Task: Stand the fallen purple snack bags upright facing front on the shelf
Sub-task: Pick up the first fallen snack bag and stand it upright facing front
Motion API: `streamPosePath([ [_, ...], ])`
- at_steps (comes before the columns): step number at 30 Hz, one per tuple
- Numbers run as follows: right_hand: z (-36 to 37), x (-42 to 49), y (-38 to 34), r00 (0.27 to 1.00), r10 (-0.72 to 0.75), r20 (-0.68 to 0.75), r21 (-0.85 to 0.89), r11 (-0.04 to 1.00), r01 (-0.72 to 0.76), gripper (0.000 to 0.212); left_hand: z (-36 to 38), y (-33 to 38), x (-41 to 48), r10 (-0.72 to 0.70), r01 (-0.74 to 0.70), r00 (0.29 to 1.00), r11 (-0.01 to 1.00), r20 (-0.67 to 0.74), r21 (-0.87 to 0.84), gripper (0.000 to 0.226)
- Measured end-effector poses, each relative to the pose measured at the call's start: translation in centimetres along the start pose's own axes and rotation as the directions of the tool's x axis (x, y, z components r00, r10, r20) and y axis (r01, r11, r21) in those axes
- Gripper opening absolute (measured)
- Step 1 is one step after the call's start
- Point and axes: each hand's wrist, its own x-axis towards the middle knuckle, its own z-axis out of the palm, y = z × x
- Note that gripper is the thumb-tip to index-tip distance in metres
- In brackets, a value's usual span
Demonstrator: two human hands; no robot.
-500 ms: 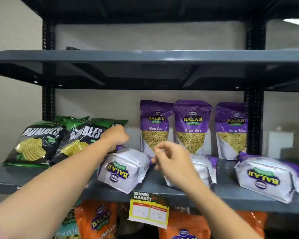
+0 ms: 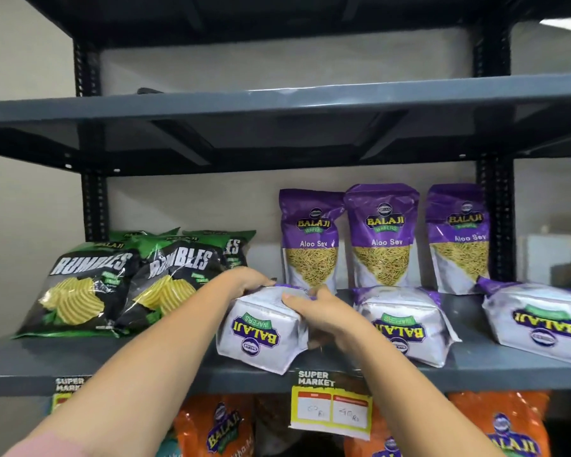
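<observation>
Three purple Balaji Aloo Sev bags stand upright at the back of the grey shelf [image 2: 178,367]: left [image 2: 310,239], middle [image 2: 381,235], right [image 2: 459,239]. Three more lie fallen in front, silver bottoms toward me. My left hand [image 2: 244,280] grips the far top of the leftmost fallen bag [image 2: 257,334]. My right hand [image 2: 317,311] clasps that bag's right side. The middle fallen bag [image 2: 406,324] and the right fallen bag [image 2: 541,328] lie untouched.
Green and black Rumbles chip bags [image 2: 89,288] lean at the shelf's left. A price tag [image 2: 332,407] hangs from the shelf's front edge. Orange Balaji bags [image 2: 218,430] fill the shelf below. Another shelf [image 2: 277,100] sits close overhead. Black uprights [image 2: 496,225] frame the sides.
My right hand has come down from above the bag and closed on its right side. The left hand stays on its far end. The view has shifted closer.
</observation>
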Motion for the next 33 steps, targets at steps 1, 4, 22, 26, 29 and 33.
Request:
streamPosePath([
  [1, -0.1, 0.2, -0.1, 1.000, -0.004, 0.013, 0.043, 0.999, 0.003, 0.069, 0.0, 0.3, -0.2, 0.003, -0.004, 1.000, 1.000, -0.024, -0.025, 0.028],
  [4, -0.3, 0.9, -0.3, 0.999, -0.045, 0.002, 0.119, 0.992, 0.045, 0.066, -0.2, 1.3, -1.2, 0.037, -0.061, 0.985, 0.989, -0.170, -0.137, 0.021],
  [22, -0.4, 5.4, 0.2, 0.950, -0.248, -0.191, -0.205, 0.956, 0.208, 0.131, 3.3, -1.3, -1.8, 0.283, -0.693, 0.513, 0.694, -0.811, -0.196, 0.047],
  [26, -3.5, 5.4, -3.5, 0.969, -0.130, -0.209, 0.464, 0.859, 0.216, 0.114, 5.6, -1.7, -4.6, 0.248, -0.604, 0.404, 0.795, -0.880, -0.053, 0.043],
  [29, -5.3, 6.5, -5.4, 0.988, -0.058, -0.140, 0.676, 0.723, 0.139, 0.068, 7.9, -2.0, -5.9, 0.304, -0.549, 0.539, 0.834, -0.785, -0.054, 0.043],
  [33, -5.0, 8.7, -4.9, 0.999, -0.020, 0.043, 0.713, 0.701, -0.016, 0.085, 9.6, -1.8, -6.2, 0.295, -0.386, 0.726, 0.923, -0.621, -0.012, 0.062],
])
